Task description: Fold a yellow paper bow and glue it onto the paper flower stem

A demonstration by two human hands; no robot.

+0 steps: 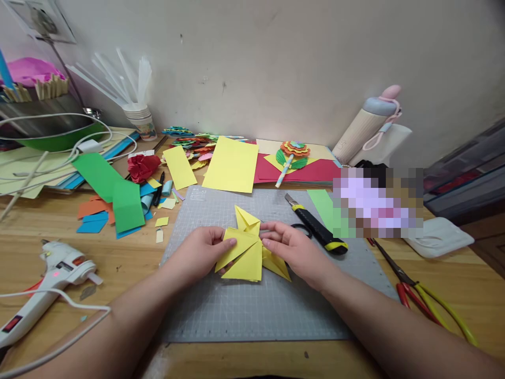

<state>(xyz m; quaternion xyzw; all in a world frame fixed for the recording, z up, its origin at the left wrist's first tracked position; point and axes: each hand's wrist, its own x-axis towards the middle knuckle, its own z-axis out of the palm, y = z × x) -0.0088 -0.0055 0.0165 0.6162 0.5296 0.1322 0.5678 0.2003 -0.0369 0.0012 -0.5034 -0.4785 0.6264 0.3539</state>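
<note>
A folded yellow paper piece (pixel 248 252) with several pointed flaps lies on the grey cutting mat (pixel 256 310). My left hand (pixel 205 250) pinches its left flap, thumb on top and fingers underneath. My right hand (pixel 294 250) holds the right side, fingertips pressed on the paper near the middle fold. Both hands rest low on the mat, facing each other across the paper.
A black and yellow utility knife (pixel 315 229) lies just right of my right hand. Scissors with red and yellow handles (pixel 422 289) sit at the mat's right edge. A white glue gun (pixel 43 284) lies at left. Coloured paper scraps, yellow sheets (pixel 231 166) and paper flowers crowd the back.
</note>
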